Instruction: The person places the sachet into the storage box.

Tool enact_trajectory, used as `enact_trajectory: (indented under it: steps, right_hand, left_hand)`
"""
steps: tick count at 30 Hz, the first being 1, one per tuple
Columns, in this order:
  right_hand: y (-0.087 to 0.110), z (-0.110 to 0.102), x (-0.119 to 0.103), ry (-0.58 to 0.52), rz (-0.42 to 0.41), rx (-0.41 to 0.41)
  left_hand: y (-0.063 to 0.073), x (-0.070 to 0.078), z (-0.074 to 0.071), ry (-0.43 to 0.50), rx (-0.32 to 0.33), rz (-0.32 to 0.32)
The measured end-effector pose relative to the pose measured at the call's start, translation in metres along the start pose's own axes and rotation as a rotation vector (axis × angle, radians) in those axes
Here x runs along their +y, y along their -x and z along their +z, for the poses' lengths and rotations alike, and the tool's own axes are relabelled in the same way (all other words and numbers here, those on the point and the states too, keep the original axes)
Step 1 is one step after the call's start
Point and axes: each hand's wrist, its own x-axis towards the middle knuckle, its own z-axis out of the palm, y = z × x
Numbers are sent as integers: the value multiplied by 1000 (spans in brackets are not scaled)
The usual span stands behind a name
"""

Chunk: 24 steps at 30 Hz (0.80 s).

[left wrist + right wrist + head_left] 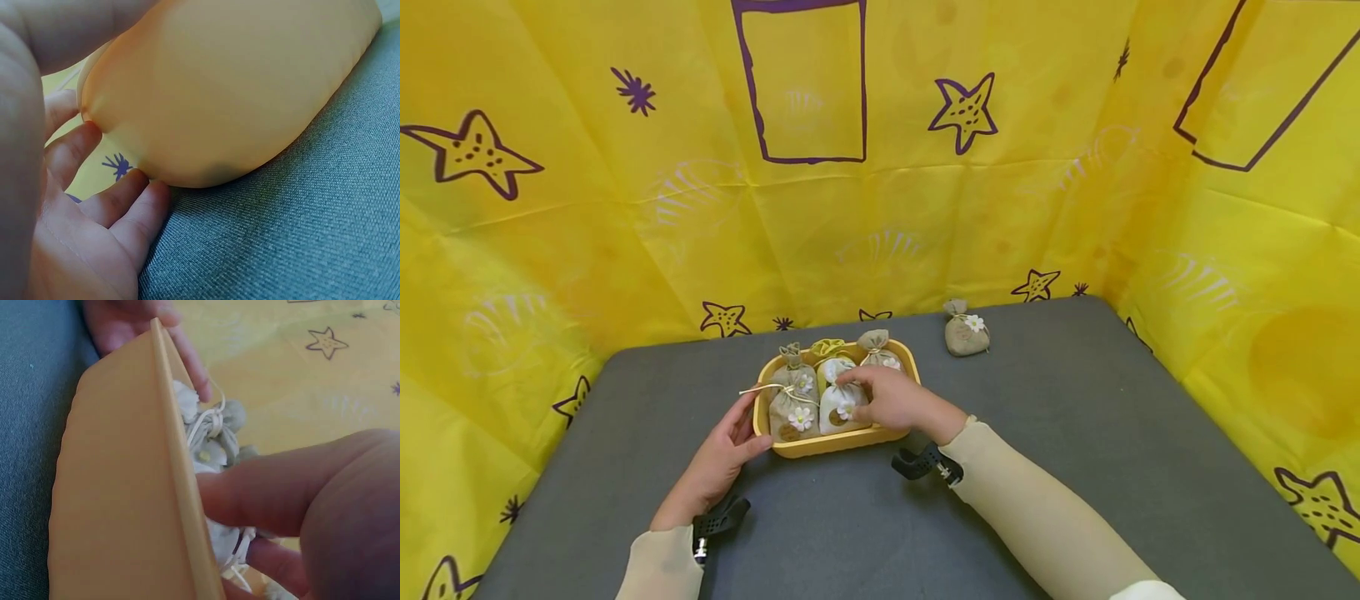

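Observation:
A yellow-orange plastic basket [827,447] stands on the grey table, packed with several drawstring pouches. My left hand [718,458] holds its left end, thumb at the front corner and fingertips against the end wall [187,112]. My right hand [891,402] reaches over the front rim and pinches a white pouch [829,406] with a daisy and a round brown tag. In the right wrist view the thumb [250,490] presses the pouch's front, the fingers partly hidden behind. Beige pouches [781,406] fill the left side, and another beige pouch [874,340] sits back right.
Behind the white pouch shows the ruffled top of a yellow pouch [828,347]. A lone beige pouch [967,337] with a daisy lies on the table [1075,400], right of the basket. Yellow printed cloth [887,208] hangs behind and on both sides.

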Motion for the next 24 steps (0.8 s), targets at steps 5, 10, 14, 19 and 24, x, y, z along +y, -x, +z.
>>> enact_trajectory:
  steps: [5,10,14,19,24]
  right_hand:
    - [8,-2,2,-94,23,98]
    - [24,-9,7,-248,52,258]
    - [39,-14,17,-341,34,368]
    - [64,-21,33,-490,36,467]
    - [97,-23,51,-626,58,505]
  left_hand:
    - [1,-1,1,-1,-7,5]
    - [1,-2,-1,-4,-2,1]
    - [1,-2,-2,-8,2,-11]
    - [0,-2,-1,-13,3,1]
    - [0,-1,0,-11,6,5]
